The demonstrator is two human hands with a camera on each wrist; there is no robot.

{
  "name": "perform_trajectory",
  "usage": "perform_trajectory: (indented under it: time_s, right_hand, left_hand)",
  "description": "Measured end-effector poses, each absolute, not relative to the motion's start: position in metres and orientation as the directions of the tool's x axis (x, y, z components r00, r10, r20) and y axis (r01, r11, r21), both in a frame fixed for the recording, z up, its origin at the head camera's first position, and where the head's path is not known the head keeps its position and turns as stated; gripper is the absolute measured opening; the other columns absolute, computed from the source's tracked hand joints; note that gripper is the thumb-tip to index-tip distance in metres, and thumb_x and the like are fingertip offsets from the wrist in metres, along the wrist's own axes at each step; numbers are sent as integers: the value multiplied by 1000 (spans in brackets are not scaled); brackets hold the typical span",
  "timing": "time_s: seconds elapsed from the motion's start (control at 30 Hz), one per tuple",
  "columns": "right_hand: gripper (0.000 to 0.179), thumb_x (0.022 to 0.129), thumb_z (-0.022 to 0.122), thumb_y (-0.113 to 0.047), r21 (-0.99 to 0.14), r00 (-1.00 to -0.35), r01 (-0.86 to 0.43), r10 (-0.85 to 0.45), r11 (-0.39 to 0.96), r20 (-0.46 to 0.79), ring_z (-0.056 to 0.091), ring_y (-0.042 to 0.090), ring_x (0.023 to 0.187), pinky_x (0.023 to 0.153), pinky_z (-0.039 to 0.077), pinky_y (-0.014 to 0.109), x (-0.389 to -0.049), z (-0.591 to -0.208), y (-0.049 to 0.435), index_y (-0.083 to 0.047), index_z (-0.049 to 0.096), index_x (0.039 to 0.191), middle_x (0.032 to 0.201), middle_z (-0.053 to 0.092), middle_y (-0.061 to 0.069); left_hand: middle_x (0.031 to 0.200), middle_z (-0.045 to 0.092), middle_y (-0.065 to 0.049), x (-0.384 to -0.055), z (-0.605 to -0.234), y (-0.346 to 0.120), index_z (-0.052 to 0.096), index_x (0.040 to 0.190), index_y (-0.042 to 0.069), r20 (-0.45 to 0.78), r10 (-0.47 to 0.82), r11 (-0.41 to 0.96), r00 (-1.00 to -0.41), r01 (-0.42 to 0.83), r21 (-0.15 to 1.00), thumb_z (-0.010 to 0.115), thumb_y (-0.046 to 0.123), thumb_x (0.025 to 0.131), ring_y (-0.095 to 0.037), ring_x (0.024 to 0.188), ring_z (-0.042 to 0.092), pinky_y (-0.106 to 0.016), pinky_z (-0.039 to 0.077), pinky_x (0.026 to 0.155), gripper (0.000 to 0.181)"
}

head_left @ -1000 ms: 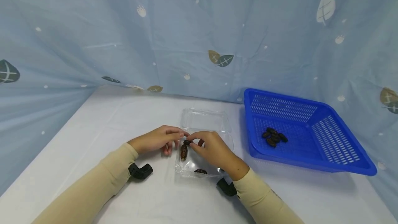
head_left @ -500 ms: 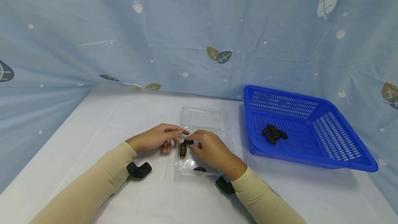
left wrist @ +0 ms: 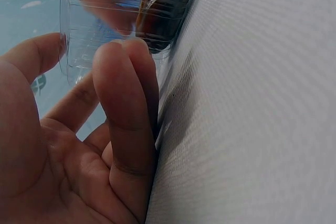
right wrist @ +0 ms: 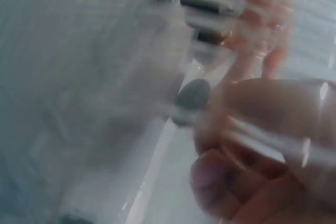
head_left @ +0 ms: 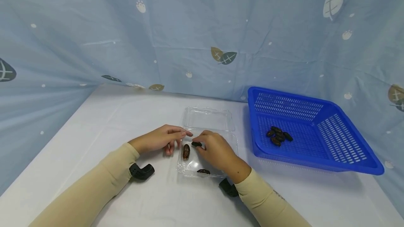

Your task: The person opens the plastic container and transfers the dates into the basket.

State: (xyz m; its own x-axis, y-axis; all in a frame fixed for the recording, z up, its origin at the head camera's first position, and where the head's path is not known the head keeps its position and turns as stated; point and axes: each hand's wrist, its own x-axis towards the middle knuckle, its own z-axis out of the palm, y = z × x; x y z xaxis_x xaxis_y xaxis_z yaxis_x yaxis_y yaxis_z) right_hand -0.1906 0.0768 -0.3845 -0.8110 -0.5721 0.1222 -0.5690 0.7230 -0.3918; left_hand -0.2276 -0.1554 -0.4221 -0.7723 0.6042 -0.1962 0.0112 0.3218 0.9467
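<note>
A clear plastic clamshell box (head_left: 191, 167) lies on the table, its lid (head_left: 208, 119) laid back. Between thumb and fingers, my right hand (head_left: 217, 151) pinches a dark brown date (head_left: 196, 144) inside the box. Another date (head_left: 186, 152) lies along the box's left wall, and one more date (head_left: 203, 171) is near the front wall. My left hand (head_left: 161, 139) is at the box's left edge with fingers relaxed, one reaching over the rim. Through the plastic, the left wrist view shows a date (left wrist: 164, 14) just beyond the fingertips. Plastic blurs the right wrist view.
A blue perforated basket (head_left: 315, 164) with several dates (head_left: 279, 136) in its left part stands at the right. White cloth (head_left: 151, 202) covers the table. Behind it hangs a blue leaf-print curtain (head_left: 176, 27). Both wrists carry black devices (head_left: 141, 172).
The date pinched by my right hand has moved slightly right, away from the left wall. My left hand has stayed put. The head view has shifted slightly.
</note>
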Motion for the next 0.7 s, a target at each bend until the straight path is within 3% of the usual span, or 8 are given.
perform_trajectory:
  time_s: [0.37,0.7]
  right_hand:
    - [24,86,78,-8,-337,-825,-561,-544,756,153,71,17,87,74,59,32,-189,-387,80,-8,77,110,101,73,3]
    - [20,85,79,-10,-267,-849,-529,-505,806,157,70,16,81,68,58,33,-189,-386,78,-12,80,105,93,73,0]
  left_hand:
    - [90,61,-8,-227,-420,-153,59,139,17,-200,606,314,-770,0,949,48,41,106,-14,56,57,-27,53,53,42]
    - [90,60,-8,-226,-420,-155,60,139,18,-199,607,308,-770,-3,951,48,42,106,-14,56,57,-27,53,53,43]
